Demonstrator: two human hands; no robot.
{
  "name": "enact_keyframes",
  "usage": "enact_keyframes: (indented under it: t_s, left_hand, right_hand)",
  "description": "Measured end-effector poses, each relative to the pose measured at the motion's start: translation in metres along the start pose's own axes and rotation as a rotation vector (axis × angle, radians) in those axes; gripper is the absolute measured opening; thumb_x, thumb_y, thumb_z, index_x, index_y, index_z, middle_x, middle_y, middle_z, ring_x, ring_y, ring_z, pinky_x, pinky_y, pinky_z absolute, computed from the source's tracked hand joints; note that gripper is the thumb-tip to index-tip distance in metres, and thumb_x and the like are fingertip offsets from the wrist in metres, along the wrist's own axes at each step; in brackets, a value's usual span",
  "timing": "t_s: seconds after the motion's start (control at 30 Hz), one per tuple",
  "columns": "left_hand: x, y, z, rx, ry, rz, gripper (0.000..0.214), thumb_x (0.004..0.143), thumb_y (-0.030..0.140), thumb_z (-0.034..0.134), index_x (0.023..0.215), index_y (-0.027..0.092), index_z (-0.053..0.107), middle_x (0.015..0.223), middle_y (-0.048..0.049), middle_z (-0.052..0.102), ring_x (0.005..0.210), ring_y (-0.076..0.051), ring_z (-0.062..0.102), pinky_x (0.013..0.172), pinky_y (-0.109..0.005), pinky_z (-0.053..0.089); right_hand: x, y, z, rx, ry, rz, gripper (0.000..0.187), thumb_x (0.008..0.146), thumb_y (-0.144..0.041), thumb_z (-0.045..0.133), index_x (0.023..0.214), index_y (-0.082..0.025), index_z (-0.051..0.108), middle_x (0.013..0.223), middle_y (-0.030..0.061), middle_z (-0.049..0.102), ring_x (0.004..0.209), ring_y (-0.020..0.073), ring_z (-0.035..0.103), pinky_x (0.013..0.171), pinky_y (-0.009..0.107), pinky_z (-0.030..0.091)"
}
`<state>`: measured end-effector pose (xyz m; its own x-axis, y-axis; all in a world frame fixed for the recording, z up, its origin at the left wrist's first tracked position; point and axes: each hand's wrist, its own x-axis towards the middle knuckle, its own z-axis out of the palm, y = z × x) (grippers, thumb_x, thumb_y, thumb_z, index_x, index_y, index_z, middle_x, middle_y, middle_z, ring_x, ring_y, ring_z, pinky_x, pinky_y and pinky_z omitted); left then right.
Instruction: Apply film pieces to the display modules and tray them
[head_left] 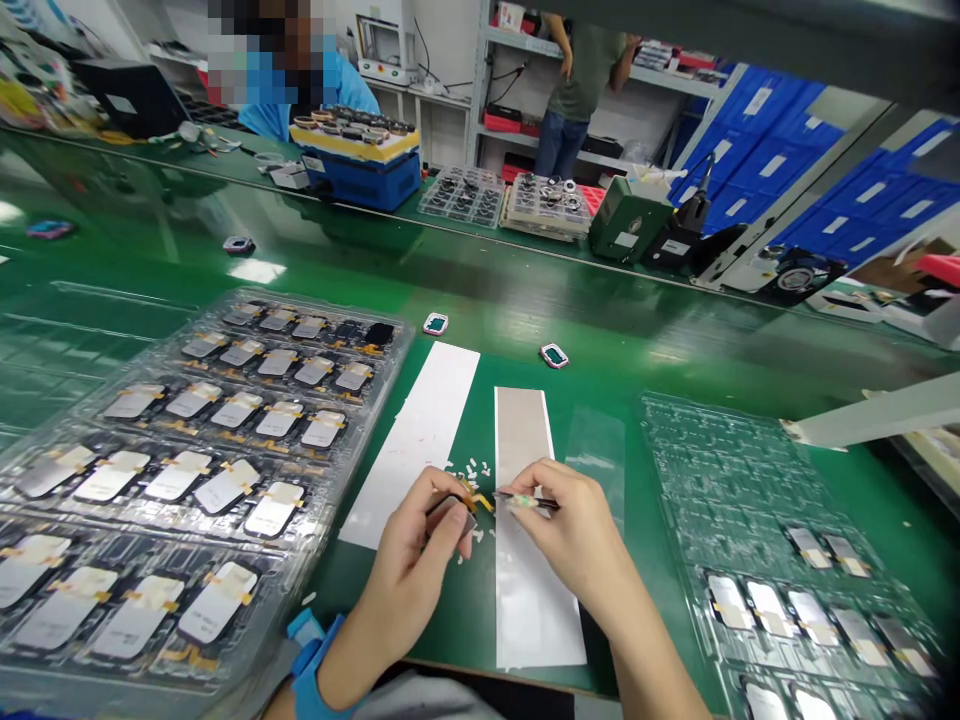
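Observation:
My left hand (416, 545) is closed around a small dark screen module (455, 508) with an orange flex cable sticking out toward the right. My right hand (559, 525) pinches tweezers (529, 502) whose tip meets the flex cable. Both hands hover over two white paper strips (414, 440) (529, 560) on the green bench, with small white peeled bits (471, 470) scattered between them. A blue strap sits on my left wrist (309, 655).
A clear tray of several screen modules (187, 470) lies left. Another clear tray (757, 520), filled only at its near end, lies right. Two small modules (436, 323) (554, 355) rest on the bench beyond. One person sits opposite, another stands at shelves.

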<state>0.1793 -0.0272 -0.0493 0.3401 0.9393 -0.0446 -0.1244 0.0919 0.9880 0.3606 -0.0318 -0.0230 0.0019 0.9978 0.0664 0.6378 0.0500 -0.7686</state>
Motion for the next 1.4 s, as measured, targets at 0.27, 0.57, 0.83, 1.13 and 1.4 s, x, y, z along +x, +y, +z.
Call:
enact_keyframes:
  t_s: [0.27, 0.57, 0.83, 1.13, 1.4]
  left_hand:
    - [-0.001, -0.002, -0.002, -0.052, -0.099, -0.058, 0.021, 0.104, 0.043, 0.044, 0.097, 0.023, 0.045, 0.065, 0.0063, 0.054, 0.055, -0.009, 0.040, 0.051, -0.022, 0.028]
    - [-0.004, 0.000, 0.001, 0.028, -0.200, -0.056, 0.023, 0.103, 0.046, 0.044, 0.100, 0.023, 0.043, 0.066, 0.0056, 0.050, 0.058, -0.011, 0.041, 0.051, -0.024, 0.025]
    - [-0.005, 0.001, 0.002, 0.120, -0.200, -0.032, 0.023, 0.105, 0.046, 0.036, 0.101, 0.024, 0.041, 0.071, 0.0056, 0.044, 0.065, -0.013, 0.041, 0.061, -0.027, 0.032]
    - [-0.006, 0.001, 0.002, -0.010, -0.244, -0.139, 0.027, 0.103, 0.051, 0.037, 0.106, 0.024, 0.040, 0.077, 0.0038, 0.046, 0.070, -0.014, 0.040, 0.065, -0.027, 0.033]
    - [-0.005, 0.000, 0.004, -0.098, -0.219, -0.174, 0.031, 0.101, 0.055, 0.041, 0.104, 0.024, 0.041, 0.079, 0.0030, 0.046, 0.075, -0.013, 0.045, 0.073, -0.027, 0.042]
  right_hand:
    - [0.001, 0.009, 0.013, 0.382, -0.023, 0.111, 0.020, 0.077, -0.017, 0.058, 0.091, -0.020, 0.072, 0.087, 0.0028, 0.073, 0.075, 0.0158, 0.064, 0.069, 0.027, 0.047]
    - [-0.003, 0.003, 0.009, 0.680, -0.257, 0.205, 0.034, 0.080, -0.050, 0.073, 0.075, -0.017, 0.071, 0.059, -0.0007, 0.057, 0.054, 0.0107, 0.046, 0.051, 0.024, 0.035]
    - [-0.005, 0.001, 0.012, 0.636, -0.204, 0.185, 0.038, 0.081, -0.054, 0.071, 0.071, -0.017, 0.071, 0.053, -0.0011, 0.055, 0.050, 0.0111, 0.045, 0.048, 0.024, 0.038]
    - [-0.008, -0.003, 0.016, 0.610, -0.114, 0.174, 0.029, 0.079, -0.044, 0.074, 0.069, -0.018, 0.067, 0.045, -0.0077, 0.041, 0.043, 0.0074, 0.029, 0.044, 0.023, 0.025]
    - [-0.011, -0.004, 0.021, 0.645, -0.088, 0.193, 0.023, 0.081, -0.036, 0.072, 0.072, -0.018, 0.062, 0.052, -0.0054, 0.052, 0.045, 0.0082, 0.043, 0.047, 0.024, 0.027]
